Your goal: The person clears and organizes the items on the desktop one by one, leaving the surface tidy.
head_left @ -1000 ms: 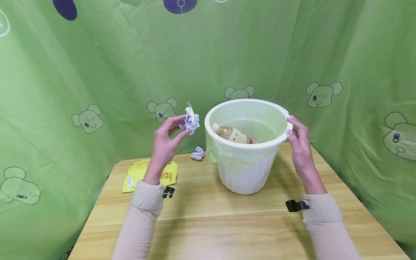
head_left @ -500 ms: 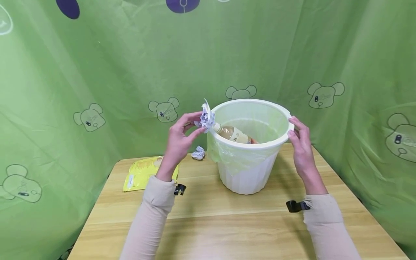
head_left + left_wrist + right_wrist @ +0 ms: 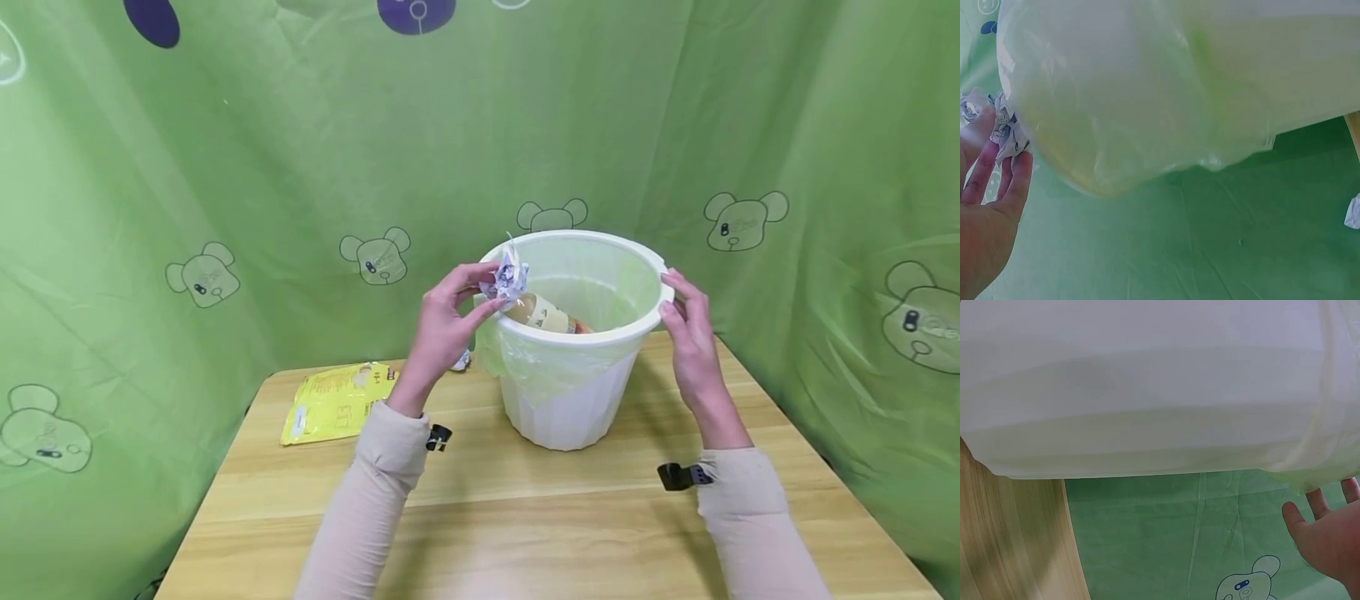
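Observation:
My left hand (image 3: 442,325) pinches a crumpled paper ball (image 3: 510,279) between thumb and fingers, at the left rim of a white trash bin (image 3: 570,412). In the left wrist view the same paper ball (image 3: 1010,131) shows beside the bag-covered rim. A thin pale-green trash bag (image 3: 517,358) lines the bin and folds over its outside. Inside leans a plastic bottle (image 3: 546,317) with a cream label; its cap is hidden behind the paper. On the right, my right hand (image 3: 693,354) grips the bin's rim, thumb and fingers at its edge.
A flat yellow packet (image 3: 337,404) lies at the left of the wooden table (image 3: 540,517). Another crumpled paper ball (image 3: 462,362), partly hidden by my left arm, lies left of the bin. Green cloth (image 3: 450,150) hangs behind and at both sides.
My left hand has carried the paper ball rightward, from left of the bin to its left rim, where it now covers the bottle's cap. The right hand has kept its place on the rim.

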`<state>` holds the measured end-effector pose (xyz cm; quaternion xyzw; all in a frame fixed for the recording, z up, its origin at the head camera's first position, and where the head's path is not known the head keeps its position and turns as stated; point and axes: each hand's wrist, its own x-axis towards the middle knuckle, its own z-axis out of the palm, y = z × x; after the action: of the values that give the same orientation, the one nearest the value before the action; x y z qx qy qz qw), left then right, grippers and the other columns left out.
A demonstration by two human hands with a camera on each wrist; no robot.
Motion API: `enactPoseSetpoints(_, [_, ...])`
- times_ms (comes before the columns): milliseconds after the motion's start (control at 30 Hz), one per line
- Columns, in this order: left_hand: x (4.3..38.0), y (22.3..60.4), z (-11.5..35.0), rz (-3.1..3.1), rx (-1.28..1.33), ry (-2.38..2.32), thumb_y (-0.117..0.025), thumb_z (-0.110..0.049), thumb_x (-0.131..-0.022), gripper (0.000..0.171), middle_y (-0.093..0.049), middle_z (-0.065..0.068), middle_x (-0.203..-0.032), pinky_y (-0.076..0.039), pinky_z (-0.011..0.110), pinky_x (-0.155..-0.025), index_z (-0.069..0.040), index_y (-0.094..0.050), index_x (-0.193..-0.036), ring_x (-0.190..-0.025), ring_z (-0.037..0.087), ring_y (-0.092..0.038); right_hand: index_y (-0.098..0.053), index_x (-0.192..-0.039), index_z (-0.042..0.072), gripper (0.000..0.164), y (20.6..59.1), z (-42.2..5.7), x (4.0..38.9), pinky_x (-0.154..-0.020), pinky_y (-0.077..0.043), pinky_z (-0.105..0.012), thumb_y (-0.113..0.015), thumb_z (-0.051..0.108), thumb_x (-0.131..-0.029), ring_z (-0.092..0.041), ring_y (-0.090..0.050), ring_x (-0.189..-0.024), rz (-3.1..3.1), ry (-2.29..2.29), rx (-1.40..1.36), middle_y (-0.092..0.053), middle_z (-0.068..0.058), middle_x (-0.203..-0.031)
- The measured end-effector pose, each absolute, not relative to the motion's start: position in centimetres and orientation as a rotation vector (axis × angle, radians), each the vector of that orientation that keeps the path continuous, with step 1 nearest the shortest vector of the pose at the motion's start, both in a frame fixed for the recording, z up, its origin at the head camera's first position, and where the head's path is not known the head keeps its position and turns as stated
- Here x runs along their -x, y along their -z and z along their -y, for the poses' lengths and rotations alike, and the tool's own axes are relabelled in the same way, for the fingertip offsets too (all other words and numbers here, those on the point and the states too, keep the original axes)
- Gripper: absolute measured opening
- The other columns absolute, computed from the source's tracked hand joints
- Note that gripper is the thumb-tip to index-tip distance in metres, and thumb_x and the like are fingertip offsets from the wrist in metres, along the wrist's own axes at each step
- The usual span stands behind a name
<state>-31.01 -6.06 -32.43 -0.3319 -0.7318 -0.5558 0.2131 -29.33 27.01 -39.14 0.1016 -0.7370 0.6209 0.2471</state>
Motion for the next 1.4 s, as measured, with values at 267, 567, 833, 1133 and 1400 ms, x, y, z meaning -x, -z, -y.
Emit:
enactPoseSetpoints(267, [31.2,32.8,4.6,2.047,0.958,1.516,-0.077,-0.003,-0.09,0.047,-0.07,0.014,-0.123,-0.054,0.026,-0.107,-0.004,-0.063,-0.135,-0.114,0.024,-0.068,-0.039,-0.157,0.018,0.048,39.1,-26.9,29.4,-0.127,-0.03,-0.038,-0.043,0.028,-0.11,-0.028,-0.037,-0.145,1.989,-1.715,-0.293,-0.02,-0.007,-0.17])
enactPoseSetpoints(567, [31.2,33.1,3.8,2.062,0.988,1.482,-0.078,-0.003,-0.09,0.046,-0.071,0.014,-0.124,-0.054,0.024,-0.106,-0.005,-0.065,-0.134,-0.116,0.025,-0.069,-0.039,-0.157,0.017,0.049,39.1,-26.7,29.5,-0.127,-0.03,-0.039,-0.044,0.027,-0.11,-0.029,-0.036,-0.146,1.979,-1.743,-0.287,-0.02,-0.006,-0.17])
enactPoseSetpoints(833, [31.0,33.0,3.7,2.144,0.999,1.378,-0.077,-0.005,-0.091,0.05,-0.068,0.011,-0.136,-0.058,0.032,-0.104,-0.009,-0.063,-0.139,-0.12,0.025,-0.068,-0.04,-0.157,0.018,0.048,39.2,-26.8,29.5,-0.125,-0.032,-0.037,-0.043,0.028,-0.11,-0.028,-0.038,-0.144,1.982,-1.731,-0.262,-0.021,-0.004,-0.17])
enactPoseSetpoints(1133, [30.8,32.8,3.7,2.169,1.066,1.25,-0.077,-0.01,-0.092,0.051,-0.058,0.007,-0.151,-0.053,0.023,-0.107,-0.01,-0.061,-0.141,-0.13,0.021,-0.063,-0.04,-0.157,0.018,0.048,39.4,-27.0,29.6,-0.125,-0.031,-0.037,-0.044,0.027,-0.11,-0.028,-0.038,-0.143,1.982,-1.731,-0.255,-0.022,-0.004,-0.169])
enactPoseSetpoints(1400, [30.9,32.8,3.7,2.153,1.072,1.21,-0.078,-0.013,-0.093,0.049,-0.06,0.007,-0.149,-0.052,0.023,-0.109,-0.01,-0.063,-0.139,-0.131,0.02,-0.061,-0.039,-0.158,0.018,0.048,39.3,-27.0,29.6,-0.125,-0.031,-0.037,-0.043,0.027,-0.11,-0.025,-0.04,-0.141,1.984,-1.721,-0.245,-0.022,-0.005,-0.17])
